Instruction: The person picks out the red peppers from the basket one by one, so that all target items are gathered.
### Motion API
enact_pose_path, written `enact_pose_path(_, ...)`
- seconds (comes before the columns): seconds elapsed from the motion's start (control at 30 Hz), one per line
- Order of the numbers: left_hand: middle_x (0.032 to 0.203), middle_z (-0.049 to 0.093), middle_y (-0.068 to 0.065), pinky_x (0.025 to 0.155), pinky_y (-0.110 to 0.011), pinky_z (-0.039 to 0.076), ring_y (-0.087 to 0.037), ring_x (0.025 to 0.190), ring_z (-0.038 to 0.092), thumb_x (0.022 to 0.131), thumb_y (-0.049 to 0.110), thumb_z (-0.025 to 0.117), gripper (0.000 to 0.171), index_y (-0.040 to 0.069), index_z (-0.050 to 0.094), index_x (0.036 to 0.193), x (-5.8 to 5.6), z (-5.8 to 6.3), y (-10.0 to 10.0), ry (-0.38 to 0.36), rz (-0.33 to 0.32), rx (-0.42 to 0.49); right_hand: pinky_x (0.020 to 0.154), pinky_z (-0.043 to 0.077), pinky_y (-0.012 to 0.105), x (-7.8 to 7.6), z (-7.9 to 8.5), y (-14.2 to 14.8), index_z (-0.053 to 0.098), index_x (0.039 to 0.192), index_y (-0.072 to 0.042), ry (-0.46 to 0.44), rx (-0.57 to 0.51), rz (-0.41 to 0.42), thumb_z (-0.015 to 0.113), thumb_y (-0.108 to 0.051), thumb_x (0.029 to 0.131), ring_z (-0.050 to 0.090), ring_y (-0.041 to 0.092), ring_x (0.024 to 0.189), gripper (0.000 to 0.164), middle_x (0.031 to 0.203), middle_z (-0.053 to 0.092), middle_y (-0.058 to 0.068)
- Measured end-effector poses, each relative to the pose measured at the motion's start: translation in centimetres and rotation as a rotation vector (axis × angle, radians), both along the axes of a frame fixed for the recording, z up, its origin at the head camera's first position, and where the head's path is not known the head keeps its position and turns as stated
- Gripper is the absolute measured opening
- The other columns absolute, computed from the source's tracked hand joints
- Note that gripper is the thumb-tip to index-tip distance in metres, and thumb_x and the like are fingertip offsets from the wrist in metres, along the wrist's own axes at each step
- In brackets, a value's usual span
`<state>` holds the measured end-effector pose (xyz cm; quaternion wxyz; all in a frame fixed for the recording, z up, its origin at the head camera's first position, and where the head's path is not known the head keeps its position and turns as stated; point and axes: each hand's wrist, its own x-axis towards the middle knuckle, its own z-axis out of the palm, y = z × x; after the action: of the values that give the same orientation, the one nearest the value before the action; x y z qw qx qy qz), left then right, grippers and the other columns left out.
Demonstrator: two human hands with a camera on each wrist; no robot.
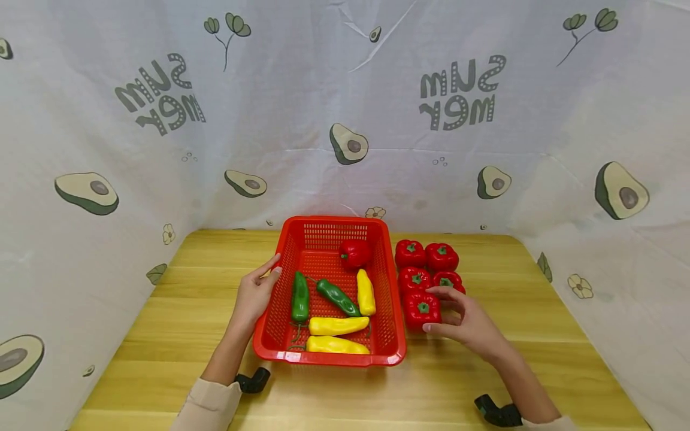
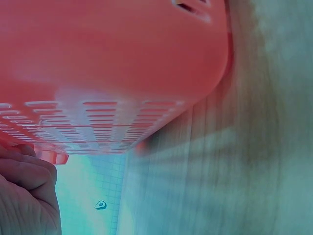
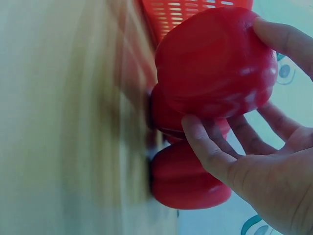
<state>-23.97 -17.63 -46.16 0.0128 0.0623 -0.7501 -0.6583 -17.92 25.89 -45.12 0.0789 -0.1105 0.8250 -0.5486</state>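
Observation:
On the left side of the red plastic basket [image 1: 345, 358], my left hand [image 1: 256, 294] grips the rim, as the left wrist view also shows from below. My right hand [image 1: 470, 328] holds a red bell pepper [image 1: 417, 310] just outside the basket's right wall, thumb on one side and fingers on the other. In the right wrist view this bell pepper [image 3: 215, 61] is above other red peppers. Inside the basket are one red bell pepper [image 1: 356, 254], two long green peppers [image 1: 300, 297] and three long yellow peppers [image 1: 338, 326].
Several more red bell peppers [image 1: 442, 257] stand grouped along the basket's right side. The wooden table [image 1: 162, 335] lies beneath everything. A pale curtain [image 1: 302, 90] printed with avocados hangs behind and on both sides.

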Motion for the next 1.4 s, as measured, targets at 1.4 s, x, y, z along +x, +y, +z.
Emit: enact_pose_path(1.4, 0.083, 0.076, -0.019, 0.064, -0.030, 0.061, -0.018, 0.071, 0.072, 0.105, 0.029, 0.062, 0.041, 0.028, 0.060, 0.146, -0.30, 0.02, -0.16, 0.005, 0.005, 0.004, 0.094, 0.055, 0.019, 0.83, -0.37, 0.78, 0.044, 0.150, -0.001, 0.021, -0.031, 0.011, 0.080, -0.011, 0.090, 0.056, -0.003, 0.119, 0.071, 0.150, 0.046, 0.026)
